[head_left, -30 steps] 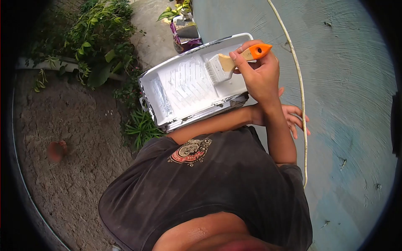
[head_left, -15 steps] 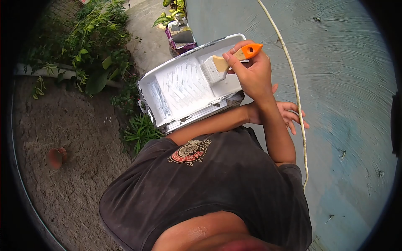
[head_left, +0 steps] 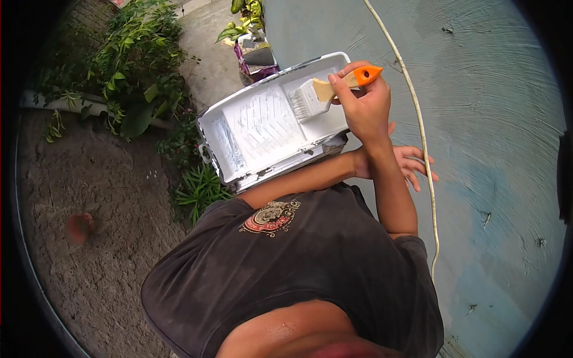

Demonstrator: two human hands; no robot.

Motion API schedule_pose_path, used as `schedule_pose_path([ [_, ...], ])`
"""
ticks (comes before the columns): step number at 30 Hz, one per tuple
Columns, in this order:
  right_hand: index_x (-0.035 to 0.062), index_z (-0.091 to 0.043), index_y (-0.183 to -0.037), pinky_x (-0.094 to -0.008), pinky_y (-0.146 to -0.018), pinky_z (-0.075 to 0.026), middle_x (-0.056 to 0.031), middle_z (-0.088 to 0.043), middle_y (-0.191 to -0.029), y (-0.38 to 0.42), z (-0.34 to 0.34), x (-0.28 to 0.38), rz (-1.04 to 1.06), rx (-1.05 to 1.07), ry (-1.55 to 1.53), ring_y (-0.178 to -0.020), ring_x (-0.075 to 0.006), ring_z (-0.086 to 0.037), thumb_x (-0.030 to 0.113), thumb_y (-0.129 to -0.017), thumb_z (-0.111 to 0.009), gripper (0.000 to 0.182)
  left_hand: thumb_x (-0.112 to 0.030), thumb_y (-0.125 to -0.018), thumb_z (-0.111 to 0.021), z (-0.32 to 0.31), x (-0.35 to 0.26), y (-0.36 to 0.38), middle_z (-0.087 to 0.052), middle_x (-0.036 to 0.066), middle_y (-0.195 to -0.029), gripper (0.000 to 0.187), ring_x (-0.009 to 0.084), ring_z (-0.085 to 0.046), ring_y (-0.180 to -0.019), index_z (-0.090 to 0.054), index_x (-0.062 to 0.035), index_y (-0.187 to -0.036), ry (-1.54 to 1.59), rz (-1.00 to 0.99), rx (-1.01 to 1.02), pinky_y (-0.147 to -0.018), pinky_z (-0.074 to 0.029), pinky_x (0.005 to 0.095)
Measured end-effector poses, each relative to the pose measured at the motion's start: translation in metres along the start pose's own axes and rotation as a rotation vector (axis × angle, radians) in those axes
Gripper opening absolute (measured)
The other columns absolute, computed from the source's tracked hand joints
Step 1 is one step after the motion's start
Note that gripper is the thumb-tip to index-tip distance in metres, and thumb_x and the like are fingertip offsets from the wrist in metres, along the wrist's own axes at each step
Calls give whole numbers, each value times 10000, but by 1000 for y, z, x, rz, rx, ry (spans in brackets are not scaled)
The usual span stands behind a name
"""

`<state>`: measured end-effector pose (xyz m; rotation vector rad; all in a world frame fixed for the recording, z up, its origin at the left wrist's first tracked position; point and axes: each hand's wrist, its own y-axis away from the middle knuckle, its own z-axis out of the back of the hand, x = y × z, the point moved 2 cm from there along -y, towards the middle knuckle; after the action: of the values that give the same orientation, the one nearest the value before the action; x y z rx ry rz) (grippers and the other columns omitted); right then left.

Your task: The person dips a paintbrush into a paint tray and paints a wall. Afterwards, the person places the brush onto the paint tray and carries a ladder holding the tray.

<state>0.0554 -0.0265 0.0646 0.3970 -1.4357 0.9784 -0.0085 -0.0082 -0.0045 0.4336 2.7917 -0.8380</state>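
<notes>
My right hand [head_left: 367,113] grips a flat paintbrush [head_left: 322,91] with an orange-tipped wooden handle. Its white-coated bristles point left, over the right half of a white paint tray [head_left: 327,67]. Wet white paint covers the ribbed middle of that tray, and dark marks show along its rim. My left forearm runs along the tray's near side and passes beneath my right wrist. Beyond it my left hand [head_left: 412,164] is open with fingers spread, holding nothing, close to a pale cable [head_left: 422,134] that overlaps its fingertips.
A rough grey-blue wall [head_left: 495,149] fills the right side. Beyond the tray stands a purple bag [head_left: 253,68] with a plant [head_left: 242,27]. Leafy bushes [head_left: 140,77] and bare soil [head_left: 113,173] lie to the left, with a reddish-brown pot [head_left: 80,228] on the soil.
My right hand and the paintbrush have shifted slightly right over the tray, and the orange handle tip sits a little lower. My left hand has barely moved and stays open.
</notes>
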Motion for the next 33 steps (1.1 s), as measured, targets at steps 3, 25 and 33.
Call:
schedule_pose_path([
  [3,-9,-618,-951,-237,-585,-539,-66,-682,-811,-1,-1,5,-44,39,-20,-730,-102,-678,77,-875,-741,169,-917,-834,-93,-1,-2,1,-420,279,-1521,1146,358,-605,-1189,-365,-24,-1498,13,-1,5,-1020,-465,449],
  [25,-4,-602,-1012,-284,-626,-637,-76,-671,-923,-2,-2,0,-160,158,-140,-830,-158,-714,119,-883,-761,239,-900,-852,-91,-1,-8,-1,-417,272,-1524,1117,360,-609,-1180,-363,-29,-1496,114,22,19,-1006,-482,451],
  [33,-8,-612,-965,-266,-611,-616,-89,-690,-855,-2,4,6,-90,61,-89,-760,-149,-713,87,-880,-740,181,-894,-859,-91,-1,-9,-3,-416,270,-1525,1106,361,-611,-1176,-362,-30,-1495,148,39,23,-1001,-489,451],
])
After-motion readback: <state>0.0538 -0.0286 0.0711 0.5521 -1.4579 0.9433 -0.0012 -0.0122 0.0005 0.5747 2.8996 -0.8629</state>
